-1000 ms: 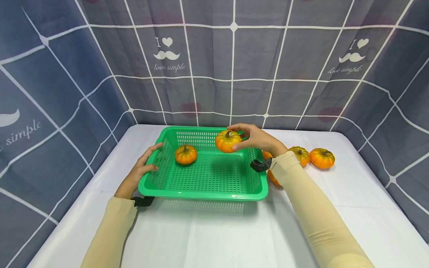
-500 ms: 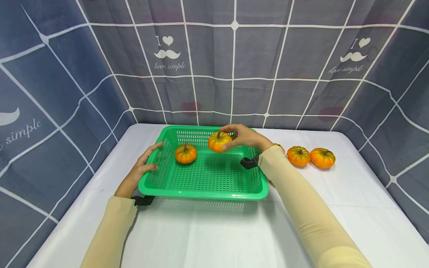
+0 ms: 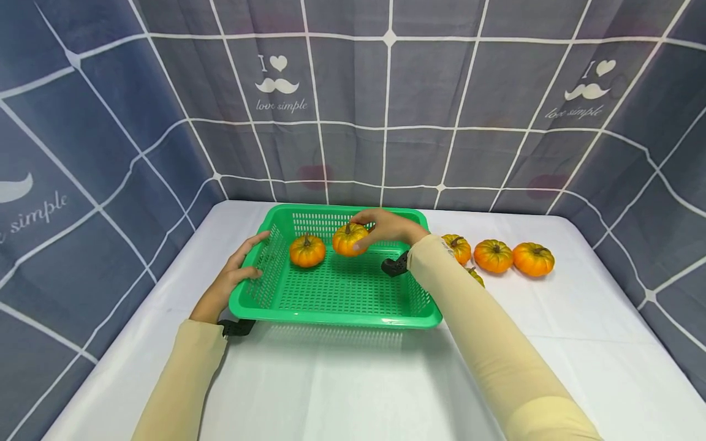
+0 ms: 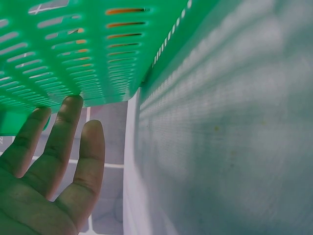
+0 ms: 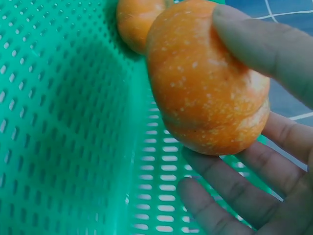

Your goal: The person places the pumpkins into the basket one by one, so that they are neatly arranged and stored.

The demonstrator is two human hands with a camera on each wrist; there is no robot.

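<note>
My right hand pinches a small orange pumpkin inside the green plastic basket. The right wrist view shows my thumb against one side of the pumpkin and the fingers around its other side. To its left another small pumpkin sits on the basket floor. At the basket's left rim, my left hand holds on, thumb and a finger over the edge. Seen from the left wrist, several fingers lie along the outside of the slotted wall.
Right of the basket, several more pumpkins stand on the white table: one at far right, one beside it, and others partly hidden by the right sleeve. A grey checked curtain encloses the back and sides.
The right hand has carried its pumpkin left and slightly down, closer to the other pumpkin in the basket. More pumpkins show behind the right arm. The left hand stays on the rim.
</note>
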